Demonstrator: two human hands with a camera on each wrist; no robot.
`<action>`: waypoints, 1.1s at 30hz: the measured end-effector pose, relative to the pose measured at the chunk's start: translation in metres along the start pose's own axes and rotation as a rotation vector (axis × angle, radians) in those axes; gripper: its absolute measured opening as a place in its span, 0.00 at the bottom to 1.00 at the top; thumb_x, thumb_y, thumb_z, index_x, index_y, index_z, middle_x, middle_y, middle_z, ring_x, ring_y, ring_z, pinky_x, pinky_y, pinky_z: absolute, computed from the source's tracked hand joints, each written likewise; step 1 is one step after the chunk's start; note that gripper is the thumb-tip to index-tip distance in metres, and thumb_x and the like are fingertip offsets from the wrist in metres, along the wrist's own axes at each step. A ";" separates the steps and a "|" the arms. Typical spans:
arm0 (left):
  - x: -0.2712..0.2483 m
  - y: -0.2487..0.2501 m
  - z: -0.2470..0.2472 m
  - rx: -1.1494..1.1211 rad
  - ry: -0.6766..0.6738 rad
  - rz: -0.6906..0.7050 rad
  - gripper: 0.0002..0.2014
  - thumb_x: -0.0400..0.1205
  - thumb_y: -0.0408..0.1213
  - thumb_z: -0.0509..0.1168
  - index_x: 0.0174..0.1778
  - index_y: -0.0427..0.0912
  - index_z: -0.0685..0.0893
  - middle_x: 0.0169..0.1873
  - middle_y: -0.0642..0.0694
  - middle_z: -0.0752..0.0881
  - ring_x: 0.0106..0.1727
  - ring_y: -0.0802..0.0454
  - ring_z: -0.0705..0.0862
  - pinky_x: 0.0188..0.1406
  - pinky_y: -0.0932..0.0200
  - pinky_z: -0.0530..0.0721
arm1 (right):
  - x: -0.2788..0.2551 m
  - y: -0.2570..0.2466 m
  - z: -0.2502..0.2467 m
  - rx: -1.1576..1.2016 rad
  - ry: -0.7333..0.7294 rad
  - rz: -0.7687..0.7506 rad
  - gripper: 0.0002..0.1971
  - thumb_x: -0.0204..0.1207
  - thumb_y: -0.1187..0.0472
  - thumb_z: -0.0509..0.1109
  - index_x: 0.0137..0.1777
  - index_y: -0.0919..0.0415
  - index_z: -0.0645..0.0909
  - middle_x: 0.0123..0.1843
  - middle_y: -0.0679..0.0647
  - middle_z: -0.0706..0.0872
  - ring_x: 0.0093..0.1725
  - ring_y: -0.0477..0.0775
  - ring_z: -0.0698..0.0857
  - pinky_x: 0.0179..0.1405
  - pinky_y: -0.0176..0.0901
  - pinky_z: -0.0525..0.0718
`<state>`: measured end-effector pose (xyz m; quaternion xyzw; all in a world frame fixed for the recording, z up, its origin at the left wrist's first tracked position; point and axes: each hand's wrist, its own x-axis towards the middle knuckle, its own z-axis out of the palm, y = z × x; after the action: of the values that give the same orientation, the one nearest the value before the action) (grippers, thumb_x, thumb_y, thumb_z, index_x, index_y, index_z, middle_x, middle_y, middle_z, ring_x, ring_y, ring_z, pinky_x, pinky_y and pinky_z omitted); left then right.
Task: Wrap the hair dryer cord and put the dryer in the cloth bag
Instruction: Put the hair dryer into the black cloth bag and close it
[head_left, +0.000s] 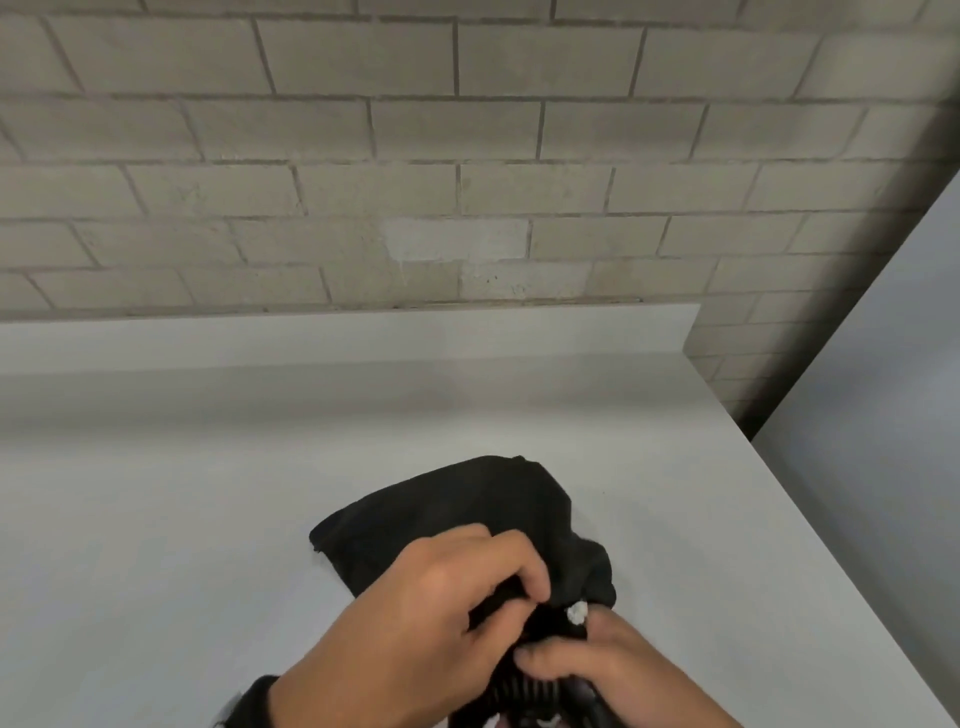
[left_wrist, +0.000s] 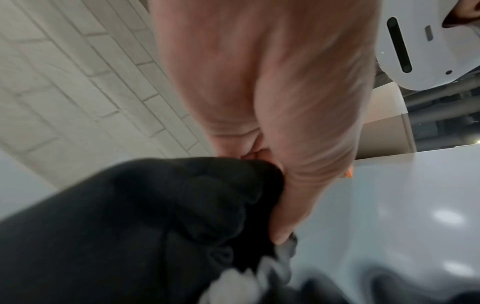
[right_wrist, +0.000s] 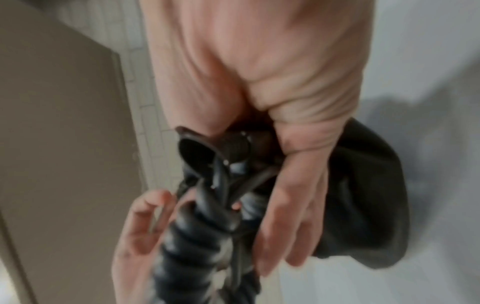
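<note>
A black cloth bag (head_left: 457, 514) lies crumpled on the white table (head_left: 182, 519), its mouth toward me. My left hand (head_left: 519, 587) pinches the bag's gathered rim; in the left wrist view the thumb presses the bag's cloth (left_wrist: 130, 216) above a braided grey-white drawstring (left_wrist: 280, 265). The drawstring's white knot (head_left: 576, 613) shows between the hands. My right hand (head_left: 566, 665) grips the black hair dryer (head_left: 530, 693) at the bag's mouth. The cord is coiled round the dryer's handle (right_wrist: 197, 236), with the right hand's fingers (right_wrist: 291, 216) curled beside it and the bag (right_wrist: 363, 195) behind.
A pale brick wall (head_left: 467, 156) stands behind the table's raised back edge. The table's right edge runs diagonally, with a grey panel (head_left: 883, 415) beyond it. Bare tabletop extends left of the bag.
</note>
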<state>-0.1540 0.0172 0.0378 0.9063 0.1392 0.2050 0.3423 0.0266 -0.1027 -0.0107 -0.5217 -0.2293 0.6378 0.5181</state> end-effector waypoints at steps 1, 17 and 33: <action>-0.005 -0.006 0.001 0.006 0.008 -0.022 0.16 0.76 0.35 0.69 0.48 0.65 0.78 0.42 0.66 0.80 0.48 0.60 0.86 0.43 0.63 0.84 | 0.002 0.002 0.027 0.059 0.002 0.082 0.20 0.65 0.70 0.76 0.58 0.62 0.88 0.56 0.61 0.91 0.59 0.59 0.89 0.60 0.47 0.85; -0.043 -0.076 0.054 0.021 0.308 -0.378 0.11 0.82 0.33 0.68 0.44 0.56 0.76 0.32 0.59 0.84 0.36 0.64 0.84 0.27 0.78 0.72 | 0.030 0.042 0.036 0.481 0.230 -0.055 0.25 0.59 0.86 0.73 0.60 0.85 0.78 0.47 0.82 0.86 0.37 0.74 0.90 0.32 0.54 0.90; -0.039 -0.035 0.032 0.331 -0.130 -0.218 0.10 0.81 0.43 0.57 0.53 0.62 0.66 0.40 0.68 0.69 0.37 0.71 0.70 0.41 0.86 0.64 | 0.043 0.037 0.048 0.460 0.582 -0.119 0.10 0.70 0.84 0.66 0.46 0.73 0.83 0.35 0.65 0.88 0.34 0.63 0.88 0.38 0.52 0.89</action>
<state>-0.1774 0.0087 -0.0185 0.9410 0.2459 0.0822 0.2173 -0.0291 -0.0656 -0.0427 -0.5369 0.0466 0.4665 0.7014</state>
